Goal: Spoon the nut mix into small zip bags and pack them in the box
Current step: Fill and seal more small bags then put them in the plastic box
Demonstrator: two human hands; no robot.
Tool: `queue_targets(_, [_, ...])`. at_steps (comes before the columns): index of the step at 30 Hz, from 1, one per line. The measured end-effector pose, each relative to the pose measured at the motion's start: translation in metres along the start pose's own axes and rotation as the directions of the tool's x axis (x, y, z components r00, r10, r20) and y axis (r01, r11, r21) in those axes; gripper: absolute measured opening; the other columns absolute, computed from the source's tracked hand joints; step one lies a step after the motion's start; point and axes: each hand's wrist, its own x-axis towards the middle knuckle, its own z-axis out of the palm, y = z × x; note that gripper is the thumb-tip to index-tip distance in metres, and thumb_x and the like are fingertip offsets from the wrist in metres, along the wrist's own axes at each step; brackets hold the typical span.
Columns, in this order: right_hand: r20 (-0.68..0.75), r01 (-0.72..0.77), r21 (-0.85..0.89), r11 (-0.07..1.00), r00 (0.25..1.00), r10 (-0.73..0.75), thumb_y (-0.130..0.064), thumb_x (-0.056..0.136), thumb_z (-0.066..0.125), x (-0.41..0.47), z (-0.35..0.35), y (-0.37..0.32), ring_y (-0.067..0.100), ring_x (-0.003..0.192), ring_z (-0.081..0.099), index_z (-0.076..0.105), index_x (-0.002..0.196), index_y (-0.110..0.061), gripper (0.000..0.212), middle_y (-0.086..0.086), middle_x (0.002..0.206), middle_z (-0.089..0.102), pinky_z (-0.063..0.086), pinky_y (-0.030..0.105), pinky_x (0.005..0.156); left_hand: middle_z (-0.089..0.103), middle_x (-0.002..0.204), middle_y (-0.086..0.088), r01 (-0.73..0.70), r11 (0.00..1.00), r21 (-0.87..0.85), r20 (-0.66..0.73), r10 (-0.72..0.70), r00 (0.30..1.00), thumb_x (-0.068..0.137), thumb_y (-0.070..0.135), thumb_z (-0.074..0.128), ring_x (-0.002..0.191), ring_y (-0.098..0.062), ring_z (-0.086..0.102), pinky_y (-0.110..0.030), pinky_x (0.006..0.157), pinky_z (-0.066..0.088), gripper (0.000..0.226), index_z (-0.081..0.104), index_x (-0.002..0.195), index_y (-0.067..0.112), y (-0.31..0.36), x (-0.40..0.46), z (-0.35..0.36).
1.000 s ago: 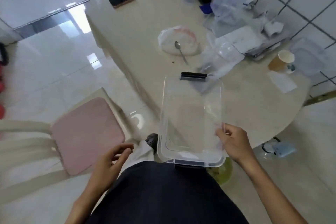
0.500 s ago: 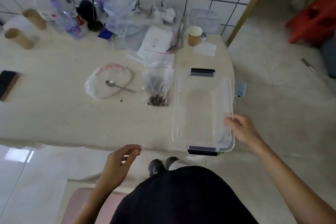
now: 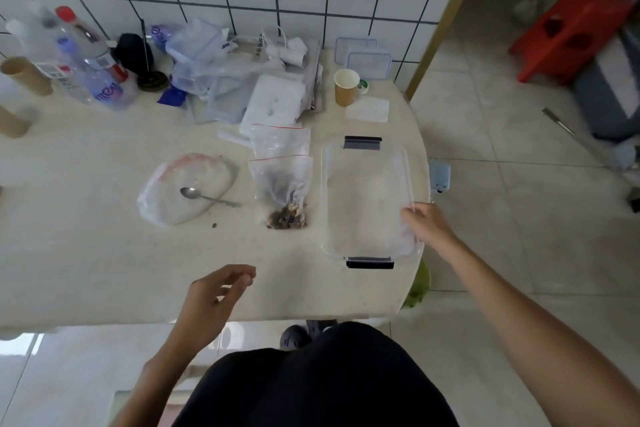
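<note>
Our right hand [image 3: 427, 224] pinches the box [image 3: 367, 198] rim, left hand [image 3: 211, 302] loose; near the desk [image 3: 86, 253] edge, it could tip off.

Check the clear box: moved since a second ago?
Yes. The clear box was held off the table's near edge; now it rests on the table right of the nut bag, right hand gripping its rim.
</note>
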Motion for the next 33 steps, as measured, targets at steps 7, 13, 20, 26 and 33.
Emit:
queue_targets(7, [-0.201,0.284,-0.29,0.914,0.915,-0.349,-0.037,0.101,0.06,-0.011,-0.012,-0.031,0.028,0.114,0.064,0.059,0.132,-0.005,0.045,0.01,0.131,0.062,0.054,0.047,0.095,0.077,0.098,0.02,0.044,0.998,0.035,-0.016,-0.044,0.999,0.1,0.018,0.066,0.095,-0.004,0.073,-0.028,0.083,0.057,0.017,0.076,0.104,0.03,0.01,0.021,0.001])
queue_targets(13, [-0.049,0.643,-0.314,0.698,0.724,-0.688,-0.018,0.099,0.061,-0.013,0.016,-0.095,0.024,0.12,0.059,0.063,0.125,-0.006,0.029,0.007,0.129,0.062,0.047,0.036,0.101,0.071,0.105,0.032,-0.024,0.988,0.15,-0.042,0.031,0.999,0.099,0.023,0.068,0.097,0.002,0.07,-0.016,0.08,0.057,0.025,0.07,0.104,0.047,0.023,0.051,-0.015])
queue_targets(20, [0.277,0.75,-0.339,0.568,0.657,-0.702,-0.026,0.099,0.061,0.009,0.075,-0.167,0.025,0.138,0.043,0.05,0.146,-0.013,0.05,0.006,0.151,0.044,0.039,0.037,0.111,0.056,0.139,0.011,-0.205,0.936,0.285,-0.046,0.226,0.973,0.097,0.029,0.07,0.116,0.002,0.06,-0.03,0.09,0.058,0.037,0.06,0.132,0.034,0.029,0.128,-0.042])
queue_targets(26, [0.342,0.628,-0.572,0.528,0.767,-0.542,-0.029,0.097,0.064,0.038,0.099,-0.187,0.03,0.149,0.03,0.051,0.147,-0.017,0.052,0.012,0.161,0.033,0.03,0.041,0.117,0.042,0.156,0.007,-0.373,0.822,0.43,0.23,0.3,0.926,0.096,0.042,0.068,0.129,-0.01,0.053,-0.031,0.104,0.048,0.043,0.058,0.138,0.036,0.042,0.221,-0.045])
queue_targets(33, [0.252,0.5,-0.604,0.621,0.859,-0.446,-0.028,0.097,0.06,0.013,0.103,-0.193,0.027,0.114,0.059,0.072,0.109,-0.013,0.022,0.007,0.123,0.064,0.046,0.039,0.097,0.07,0.124,0.003,-0.509,0.691,0.513,0.471,0.269,0.84,0.099,0.052,0.059,0.116,-0.021,0.062,-0.038,0.096,0.05,0.036,0.07,0.12,0.026,0.035,0.252,-0.052])
